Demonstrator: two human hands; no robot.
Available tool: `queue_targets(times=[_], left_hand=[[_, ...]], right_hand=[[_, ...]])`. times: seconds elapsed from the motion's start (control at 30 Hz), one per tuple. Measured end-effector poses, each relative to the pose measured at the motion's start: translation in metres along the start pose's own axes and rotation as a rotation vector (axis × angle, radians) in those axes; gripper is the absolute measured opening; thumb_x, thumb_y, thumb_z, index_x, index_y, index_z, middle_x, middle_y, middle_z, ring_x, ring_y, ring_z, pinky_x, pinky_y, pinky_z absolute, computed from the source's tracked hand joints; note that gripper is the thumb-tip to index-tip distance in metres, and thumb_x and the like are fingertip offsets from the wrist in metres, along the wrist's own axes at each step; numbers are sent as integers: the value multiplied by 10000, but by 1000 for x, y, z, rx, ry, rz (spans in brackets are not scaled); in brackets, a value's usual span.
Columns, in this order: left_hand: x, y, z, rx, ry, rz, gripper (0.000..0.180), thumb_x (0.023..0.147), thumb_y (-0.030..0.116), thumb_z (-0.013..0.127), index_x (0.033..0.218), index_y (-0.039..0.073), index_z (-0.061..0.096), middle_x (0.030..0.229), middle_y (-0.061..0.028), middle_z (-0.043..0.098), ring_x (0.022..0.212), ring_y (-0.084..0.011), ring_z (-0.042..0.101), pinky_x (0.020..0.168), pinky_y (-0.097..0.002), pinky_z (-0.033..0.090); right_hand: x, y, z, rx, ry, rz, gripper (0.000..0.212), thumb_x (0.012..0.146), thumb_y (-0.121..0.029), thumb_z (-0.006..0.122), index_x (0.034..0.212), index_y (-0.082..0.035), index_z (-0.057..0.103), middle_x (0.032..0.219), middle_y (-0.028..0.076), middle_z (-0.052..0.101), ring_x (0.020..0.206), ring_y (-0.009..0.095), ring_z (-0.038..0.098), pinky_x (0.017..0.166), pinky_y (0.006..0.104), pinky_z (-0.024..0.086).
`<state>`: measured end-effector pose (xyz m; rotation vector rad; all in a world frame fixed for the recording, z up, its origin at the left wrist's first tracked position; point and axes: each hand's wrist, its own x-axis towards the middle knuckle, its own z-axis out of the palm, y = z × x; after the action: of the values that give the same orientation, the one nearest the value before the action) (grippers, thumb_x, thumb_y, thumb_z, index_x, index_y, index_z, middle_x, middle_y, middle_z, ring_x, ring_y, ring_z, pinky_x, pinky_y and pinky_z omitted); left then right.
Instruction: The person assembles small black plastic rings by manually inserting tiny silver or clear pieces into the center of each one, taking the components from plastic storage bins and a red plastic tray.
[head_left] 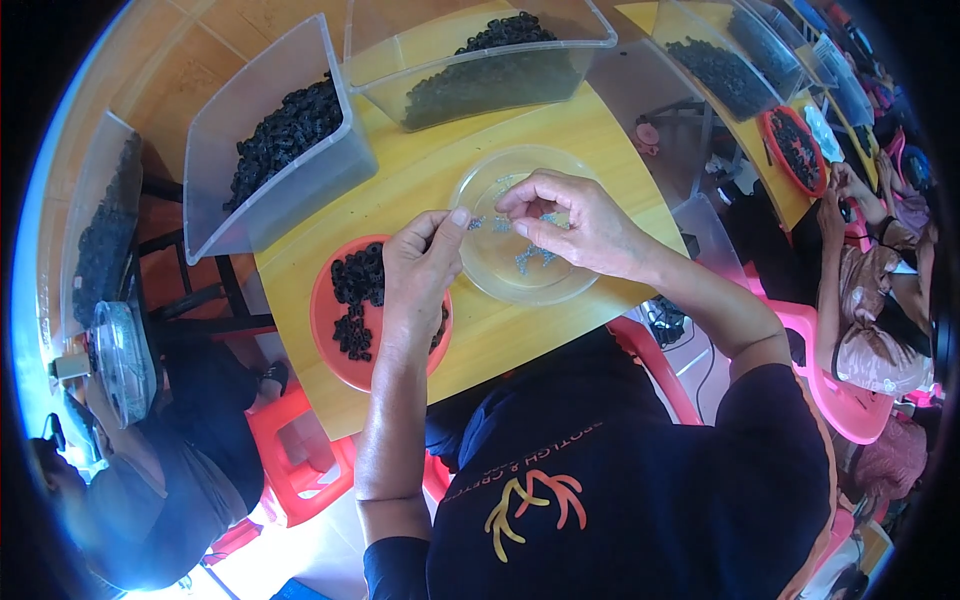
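My left hand [425,262] is raised between a red bowl [322,342] and a clear round plastic dish [475,283]. Its thumb and forefinger press together; whatever sits between them is too small or hidden to name. Over the clear dish hovers my right hand [585,225], fingers curled and the thumb apart from them, with nothing visible held. Small silvery pieces [535,258] lie scattered in that dish below the right hand. The red bowl holds many small black ring-like parts [357,277], partly covered by my left wrist.
A translucent bin [350,150] of black parts stands at the table's far left, with a second bin [590,42] behind the dish. The yellow table [420,160] ends close to my body. A person [190,430] sits at left; others work at right beside another red bowl [822,180].
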<state>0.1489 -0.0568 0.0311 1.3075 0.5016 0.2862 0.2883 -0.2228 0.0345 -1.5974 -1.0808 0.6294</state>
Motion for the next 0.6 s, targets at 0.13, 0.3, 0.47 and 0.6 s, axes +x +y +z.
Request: queue_targets(times=[0.13,0.3,0.47,0.6], left_hand=[[-1,1,0,7,12,8,260,962,236,655,968,-22,681,647,79,465,535,-7,323,473,-202,236],[-1,0,-1,5,2,11,259,962,234,653,970,-23,681,647,77,462,535,-9,322,472,-201,235],[-2,0,1,3,-2,17,259,965,236,649,965,-20,684,652,72,472,540,-11,331,477,-199,248],[-6,-1,5,174,48,80,249,959,229,661,981,-16,697,726,40,575,644,-24,457,575,-198,385]], right_hand=[[0,1,1,47,-17,39,219,903,12,625,1122,-6,623,1011,49,610,933,115,598,875,280,510],[1,1,3,-36,-27,-27,230,898,-20,656,1126,-13,623,1019,56,598,949,110,589,841,287,505],[5,-8,8,-40,37,-21,219,938,-196,668,1033,1,653,895,55,623,842,103,595,764,269,491],[12,-7,9,-26,-24,251,360,984,-339,611,923,12,661,770,32,620,720,92,569,708,247,477]])
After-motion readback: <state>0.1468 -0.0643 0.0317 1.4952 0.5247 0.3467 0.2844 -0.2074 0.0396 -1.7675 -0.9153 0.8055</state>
